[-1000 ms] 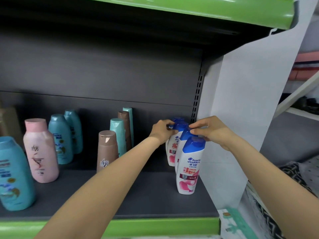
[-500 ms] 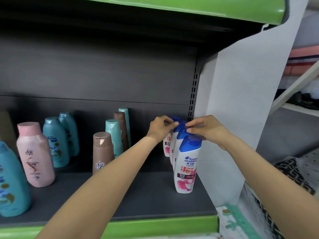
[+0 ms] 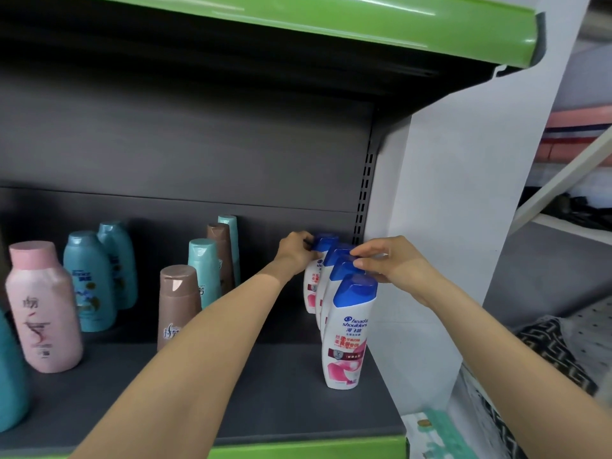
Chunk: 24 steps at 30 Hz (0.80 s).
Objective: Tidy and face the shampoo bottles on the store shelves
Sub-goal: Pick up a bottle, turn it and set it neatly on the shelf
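Beside white side panel (image 3: pixel 463 193), both hands' fingers pinch blue-capped bottles (image 3: pixel 347 329); brown bottle (image 3: pixel 177 303) left.

Both bare forearms reach forward, converging. Left hand (image 3: pixel 295 252) curled, fingertips pinching at far left of the blue caps (image 3: pixel 342 260). Right hand (image 3: pixel 392 264) pinches from their right.

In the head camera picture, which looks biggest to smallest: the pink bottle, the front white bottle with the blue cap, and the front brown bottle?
1. Pink bottle and front white bottle: they look about alike, so no ranking between them.
2. Front brown bottle: smallest.
Nearness to the camera may skew this.
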Each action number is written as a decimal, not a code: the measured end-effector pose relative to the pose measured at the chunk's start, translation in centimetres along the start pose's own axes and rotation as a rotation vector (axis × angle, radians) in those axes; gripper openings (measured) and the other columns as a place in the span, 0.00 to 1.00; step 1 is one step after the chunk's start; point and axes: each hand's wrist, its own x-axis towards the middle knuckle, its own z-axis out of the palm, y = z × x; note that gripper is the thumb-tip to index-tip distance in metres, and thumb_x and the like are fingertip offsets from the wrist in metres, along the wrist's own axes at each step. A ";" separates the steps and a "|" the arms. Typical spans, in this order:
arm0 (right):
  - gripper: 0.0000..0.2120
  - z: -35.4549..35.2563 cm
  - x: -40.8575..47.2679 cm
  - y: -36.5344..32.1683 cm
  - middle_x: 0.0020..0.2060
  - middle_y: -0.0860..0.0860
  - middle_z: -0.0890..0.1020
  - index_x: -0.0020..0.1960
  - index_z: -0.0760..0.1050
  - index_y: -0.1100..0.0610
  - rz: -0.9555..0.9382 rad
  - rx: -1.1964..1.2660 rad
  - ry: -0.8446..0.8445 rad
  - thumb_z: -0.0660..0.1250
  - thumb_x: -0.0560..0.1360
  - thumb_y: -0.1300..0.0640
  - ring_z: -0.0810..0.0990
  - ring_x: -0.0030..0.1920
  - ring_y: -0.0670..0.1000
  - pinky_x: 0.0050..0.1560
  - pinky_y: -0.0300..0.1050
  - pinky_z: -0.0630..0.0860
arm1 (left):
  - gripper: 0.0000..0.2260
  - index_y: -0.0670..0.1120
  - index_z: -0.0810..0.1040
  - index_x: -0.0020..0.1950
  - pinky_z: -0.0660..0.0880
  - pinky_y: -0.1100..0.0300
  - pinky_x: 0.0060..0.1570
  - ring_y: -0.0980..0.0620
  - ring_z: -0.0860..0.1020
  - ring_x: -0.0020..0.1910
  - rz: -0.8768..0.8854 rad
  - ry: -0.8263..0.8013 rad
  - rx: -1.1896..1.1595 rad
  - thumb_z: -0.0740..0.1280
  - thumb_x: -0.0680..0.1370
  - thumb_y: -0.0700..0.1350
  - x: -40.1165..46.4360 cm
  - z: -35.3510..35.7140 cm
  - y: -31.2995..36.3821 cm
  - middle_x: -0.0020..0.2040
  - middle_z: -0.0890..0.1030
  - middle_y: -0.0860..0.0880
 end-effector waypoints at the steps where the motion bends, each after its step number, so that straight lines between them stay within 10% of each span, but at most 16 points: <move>1: 0.08 0.1 0.0 0.0 0.46 0.50 0.80 0.54 0.79 0.58 0.003 -0.004 0.003 0.68 0.75 0.62 0.79 0.43 0.44 0.33 0.31 0.77 | 0.18 0.41 0.73 0.64 0.74 0.51 0.59 0.45 0.75 0.59 0.001 0.015 0.004 0.68 0.75 0.39 -0.1 0.0 -0.1 0.61 0.77 0.42; 11: 0.13 0.2 -1.4 -2.0 0.55 0.53 0.81 0.60 0.78 0.58 -0.104 -0.119 0.163 0.67 0.76 0.61 0.77 0.51 0.46 0.50 0.34 0.70 | 0.12 0.39 0.75 0.59 0.72 0.56 0.51 0.43 0.77 0.57 0.108 0.350 0.034 0.67 0.77 0.40 -3.7 -2.5 0.5 0.56 0.80 0.41; 14: 0.11 0.3 -2.8 -4.1 0.52 0.53 0.82 0.57 0.79 0.60 -0.214 -0.066 0.320 0.66 0.75 0.64 0.78 0.48 0.46 0.43 0.21 0.69 | 0.12 0.41 0.75 0.60 0.70 0.57 0.49 0.44 0.77 0.56 0.141 0.359 0.051 0.66 0.77 0.41 -5.5 -4.1 1.7 0.55 0.80 0.43; 24: 0.13 5.5 -11.0 -9.1 0.54 0.51 0.81 0.61 0.76 0.57 -0.219 -0.069 0.282 0.65 0.77 0.57 0.78 0.51 0.46 0.48 0.31 0.73 | 0.15 0.41 0.76 0.60 0.76 0.49 0.55 0.47 0.79 0.54 0.293 0.220 -0.107 0.70 0.74 0.41 -15.8 -10.6 2.6 0.53 0.81 0.45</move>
